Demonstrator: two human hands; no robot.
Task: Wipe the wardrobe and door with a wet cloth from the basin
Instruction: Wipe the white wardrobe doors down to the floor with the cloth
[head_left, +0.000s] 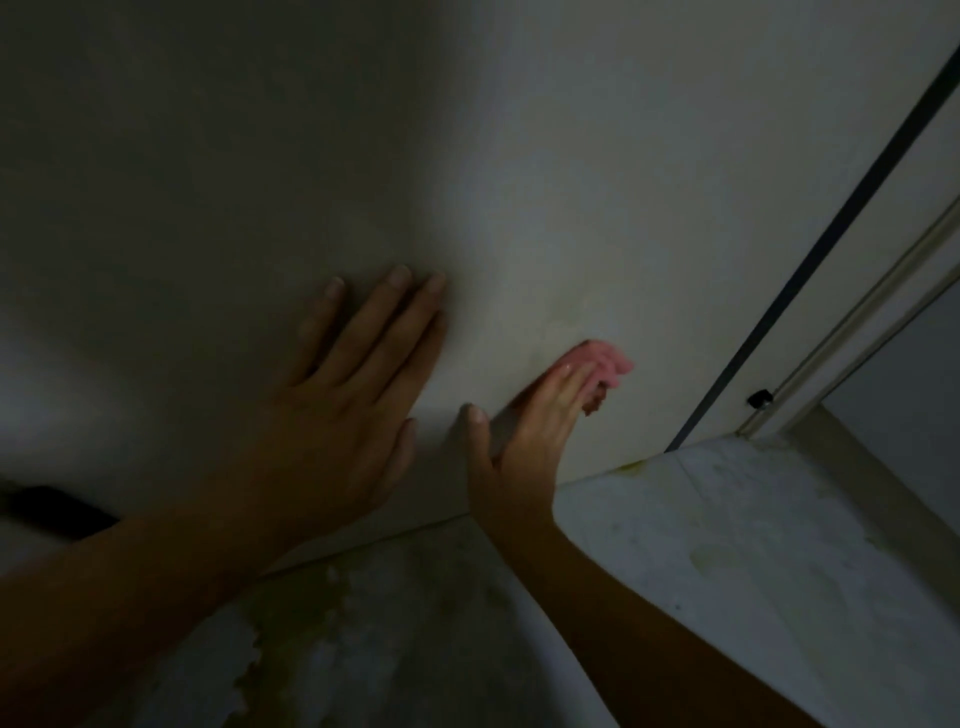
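A: Cloth position?
B: The pink cloth (605, 364) lies against the white panel (519, 182), low on it, under the fingers of the right hand (530, 431).
A: Grip state, right?
B: Not closed. Fingers are straight and press the cloth to the panel.
A: Left hand?
B: The left hand (337, 410) rests flat on the panel, fingers extended, holding nothing.
A: Surroundings?
B: Stained floor (727, 545) below the panel; dark strip (831, 234) along its right edge.

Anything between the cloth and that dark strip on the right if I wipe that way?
Nothing visible. The right hand presses the pink cloth onto the white panel, and only bare panel lies between it and the dark strip. The left hand rests flat on the other side.
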